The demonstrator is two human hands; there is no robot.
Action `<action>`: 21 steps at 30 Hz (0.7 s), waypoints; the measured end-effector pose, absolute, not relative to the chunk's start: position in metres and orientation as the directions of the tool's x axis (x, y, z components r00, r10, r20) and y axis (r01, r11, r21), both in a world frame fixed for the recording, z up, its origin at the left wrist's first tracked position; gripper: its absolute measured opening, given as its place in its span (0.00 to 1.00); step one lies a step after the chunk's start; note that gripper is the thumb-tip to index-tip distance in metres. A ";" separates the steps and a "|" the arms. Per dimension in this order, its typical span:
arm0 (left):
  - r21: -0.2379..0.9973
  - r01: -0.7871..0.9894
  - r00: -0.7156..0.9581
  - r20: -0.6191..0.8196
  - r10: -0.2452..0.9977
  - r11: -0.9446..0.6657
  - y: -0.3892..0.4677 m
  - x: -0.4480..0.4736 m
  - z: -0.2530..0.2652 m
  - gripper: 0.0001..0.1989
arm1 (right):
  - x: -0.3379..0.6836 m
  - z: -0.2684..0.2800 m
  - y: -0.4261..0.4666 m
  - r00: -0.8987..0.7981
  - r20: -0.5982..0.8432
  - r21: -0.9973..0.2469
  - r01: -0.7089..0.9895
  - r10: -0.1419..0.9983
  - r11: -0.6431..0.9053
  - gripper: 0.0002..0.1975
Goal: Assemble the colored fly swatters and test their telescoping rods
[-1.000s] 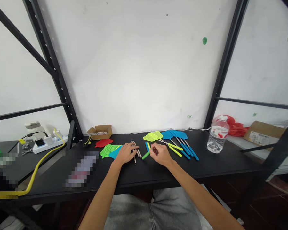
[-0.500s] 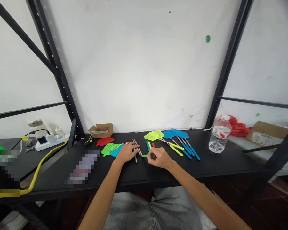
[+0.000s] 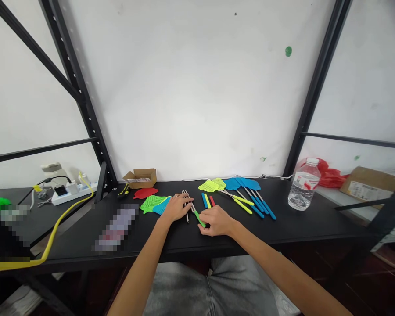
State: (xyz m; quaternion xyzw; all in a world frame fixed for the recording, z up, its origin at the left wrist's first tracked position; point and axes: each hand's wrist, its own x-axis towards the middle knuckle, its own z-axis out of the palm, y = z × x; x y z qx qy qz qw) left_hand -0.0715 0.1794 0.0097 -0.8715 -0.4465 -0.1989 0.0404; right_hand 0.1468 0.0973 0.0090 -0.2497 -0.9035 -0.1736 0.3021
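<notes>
- blue swatters (image 3: 249, 184), yellow swatters (image 3: 208, 186) pretty much assembled
- loose heads (image 3: 152, 203), spare grips (image 3: 207, 200) left unjoined
- green grip (image 3: 199, 218) clutched by right hand (image 3: 216, 220), rods (image 3: 187, 215) part-covered by flattened left hand (image 3: 177, 207)

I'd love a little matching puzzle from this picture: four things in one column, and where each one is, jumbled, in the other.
Things:
1. Green handle
2. Red flat piece
3. Water bottle
4. Left hand

Places:
A. Just in front of the small cardboard box
B. Lying over the metal rods
C. Held by the right hand
D. To the right of the blue swatters

Pairs: 1-C, 2-A, 3-D, 4-B
</notes>
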 end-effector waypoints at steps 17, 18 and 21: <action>0.107 0.807 0.501 0.394 0.770 -0.580 0.181 -0.070 0.007 0.21 | 0.147 0.002 0.106 -0.570 0.614 0.062 0.724 0.545 0.687 0.09; 0.106 0.808 0.499 0.398 0.770 -0.579 0.181 -0.070 0.007 0.20 | 0.148 0.002 0.107 -0.574 0.623 0.081 0.724 0.532 0.685 0.09; 0.098 0.814 0.483 0.432 0.761 -0.573 0.180 -0.070 0.008 0.19 | 0.149 0.003 0.108 -0.573 0.645 0.119 0.729 0.506 0.674 0.09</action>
